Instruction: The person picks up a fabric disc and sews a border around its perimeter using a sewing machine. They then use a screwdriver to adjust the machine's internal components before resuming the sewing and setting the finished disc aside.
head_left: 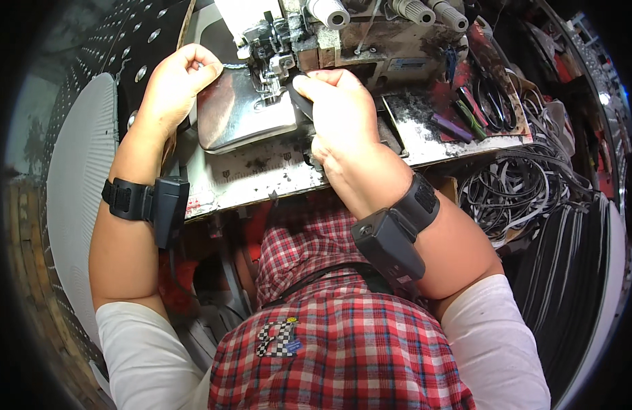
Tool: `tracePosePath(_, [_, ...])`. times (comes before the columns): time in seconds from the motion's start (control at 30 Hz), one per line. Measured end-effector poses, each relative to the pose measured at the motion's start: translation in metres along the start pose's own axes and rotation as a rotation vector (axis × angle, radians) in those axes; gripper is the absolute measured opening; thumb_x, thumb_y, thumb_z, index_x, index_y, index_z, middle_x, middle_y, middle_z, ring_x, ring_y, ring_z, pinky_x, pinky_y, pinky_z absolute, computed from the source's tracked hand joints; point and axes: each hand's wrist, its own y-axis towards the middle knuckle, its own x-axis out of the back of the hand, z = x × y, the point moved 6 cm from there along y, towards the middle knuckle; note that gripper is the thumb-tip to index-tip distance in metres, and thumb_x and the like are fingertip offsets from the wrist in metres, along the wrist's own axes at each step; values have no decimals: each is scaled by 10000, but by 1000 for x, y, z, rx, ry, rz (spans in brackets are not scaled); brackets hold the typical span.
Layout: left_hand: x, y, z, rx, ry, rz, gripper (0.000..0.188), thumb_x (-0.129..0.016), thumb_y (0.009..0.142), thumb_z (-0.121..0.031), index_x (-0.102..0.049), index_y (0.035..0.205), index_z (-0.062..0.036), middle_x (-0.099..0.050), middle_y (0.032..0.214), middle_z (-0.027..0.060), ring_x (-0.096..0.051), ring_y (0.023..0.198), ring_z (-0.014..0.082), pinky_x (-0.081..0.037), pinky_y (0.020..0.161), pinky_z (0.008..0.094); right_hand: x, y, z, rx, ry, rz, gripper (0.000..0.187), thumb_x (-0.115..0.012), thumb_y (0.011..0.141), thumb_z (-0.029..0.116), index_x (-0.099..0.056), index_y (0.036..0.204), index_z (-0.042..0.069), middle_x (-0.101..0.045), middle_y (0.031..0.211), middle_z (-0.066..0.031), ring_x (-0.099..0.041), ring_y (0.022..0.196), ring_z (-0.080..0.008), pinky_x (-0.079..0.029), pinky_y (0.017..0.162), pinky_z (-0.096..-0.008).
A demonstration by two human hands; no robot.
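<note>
An overlock sewing machine point(364, 51) stands in front of me, its presser foot point(267, 85) above a shiny metal bed plate point(241, 116). Left of the foot, my left hand point(176, 78) is closed in a pinch on a thin, pale thread chain point(235, 66) that runs toward the needle area. My right hand point(347, 109) is just right of the foot, thumb and fingers closed on a dark fabric strip point(301, 101). Most of that strip is hidden under the hand. Black devices are strapped around both my forearms.
Right of the machine lie purple and green slim tools point(470, 119) and scissors with black handles point(504, 102). A tangle of black and white bands point(514, 191) sits below them, beside dark stacked strips point(558, 260). A ribbed white panel point(84, 198) stands at left.
</note>
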Motion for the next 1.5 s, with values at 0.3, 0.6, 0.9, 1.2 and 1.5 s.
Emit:
tracePosePath(0.3, [0, -2, -2, 10, 9, -6, 85, -583, 785, -117, -530, 775, -51, -458, 628, -51, -401, 554, 34, -344, 519, 179, 0, 2, -4, -32, 59, 37, 130, -624, 692, -15, -529, 772, 25, -533, 697, -17, -461, 592, -80, -387, 558, -208])
tracePosePath(0.6, [1, -3, -1, 22, -7, -21, 64, -585, 777, -95, -544, 757, -50, -474, 630, -44, -417, 560, 37, -360, 528, 181, -1, -4, 0, -91, 29, 60, 140, -623, 699, 0, -517, 785, 32, -515, 687, -10, -459, 595, -84, -385, 540, -215])
tracePosePath(0.9, [0, -3, -1, 22, -10, -9, 86, -591, 785, -120, -533, 764, -59, -455, 626, -60, -396, 553, 28, -340, 519, 172, 1, 3, -5, -34, 74, 91, 130, -628, 707, 28, -521, 779, 46, -504, 671, -3, -447, 563, -80, -396, 529, -226])
tracePosePath(1.2, [0, -3, -3, 22, 2, -13, 54, -580, 781, -90, -548, 757, -54, -480, 638, -48, -423, 566, 34, -364, 531, 179, 3, 7, -5, 53, 84, 65, 139, -612, 711, 0, -509, 796, 39, -520, 701, -24, -466, 569, -90, -404, 541, -221])
tracePosePath(1.5, [1, -1, 0, -11, 27, -11, 68, -584, 786, -111, -540, 773, -60, -466, 639, -59, -406, 564, 28, -352, 533, 175, 6, 7, -7, 18, -110, 213, 119, -579, 750, 75, -495, 830, 47, -512, 694, -16, -454, 541, -78, -385, 461, -220])
